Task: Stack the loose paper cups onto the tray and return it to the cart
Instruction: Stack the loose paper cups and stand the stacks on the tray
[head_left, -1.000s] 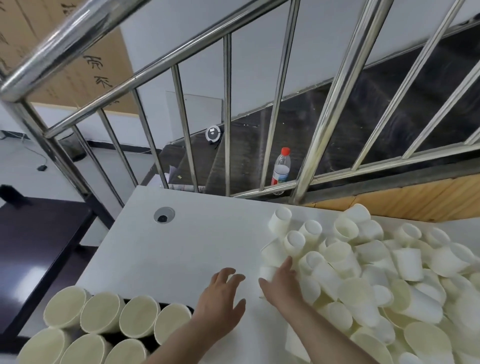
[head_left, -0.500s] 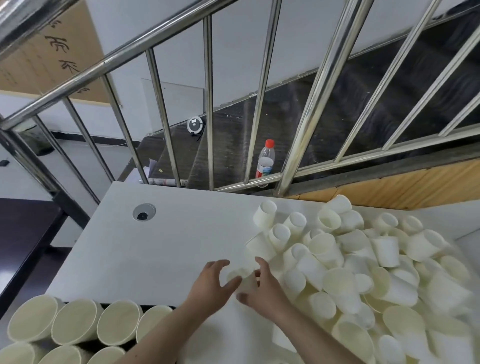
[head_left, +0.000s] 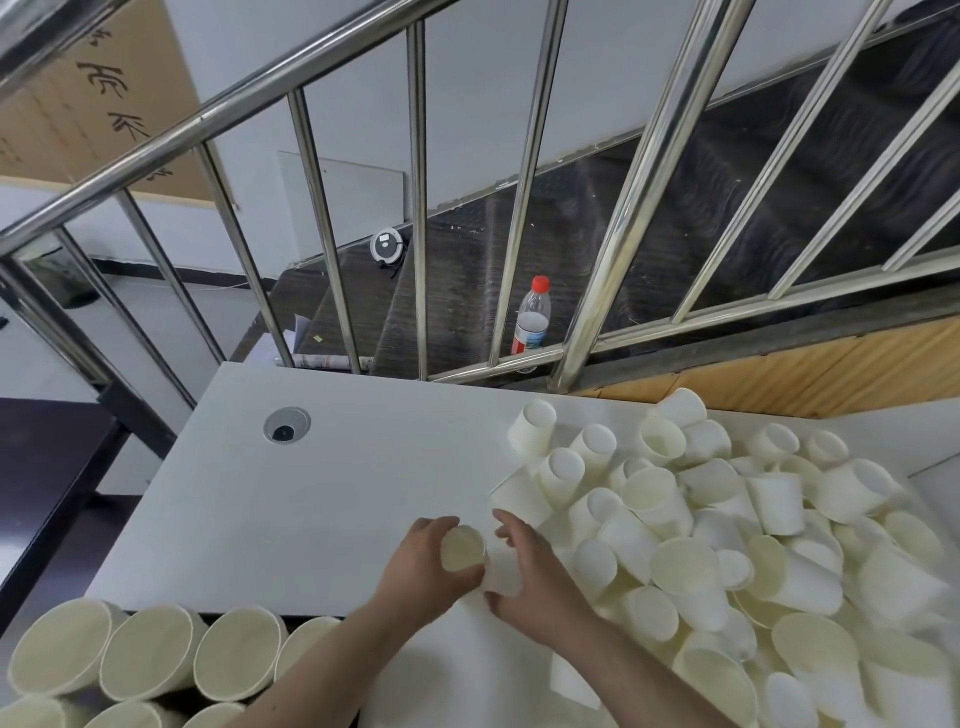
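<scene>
White paper cup (head_left: 465, 552) sits between both hands near the middle of the desk (head_left: 311, 493), mouth facing the camera. Left hand (head_left: 421, 569) curls round the cup's left side, thumb under the rim, fingers over the top. Right hand (head_left: 530, 582) grips the cup body from the right, fingers curled on its far side; whether it holds one cup or two nested ones, cannot tell. So each grip is closed on the cup. Just right of the hands, a big loose pile of cups (head_left: 727, 545) lies on its sides and ends, filling the right half of the desk, touching one another. At the near left edge, rows of stacked cups (head_left: 145, 660) show open mouths, packed side by side over something dark; tray not clearly visible. Round cable hole (head_left: 286, 425) in the desk at far left. Beyond the desk, a steel railing (head_left: 623, 208) and dark stairs, with a red-capped plastic bottle (head_left: 532, 317) standing behind the bars.
</scene>
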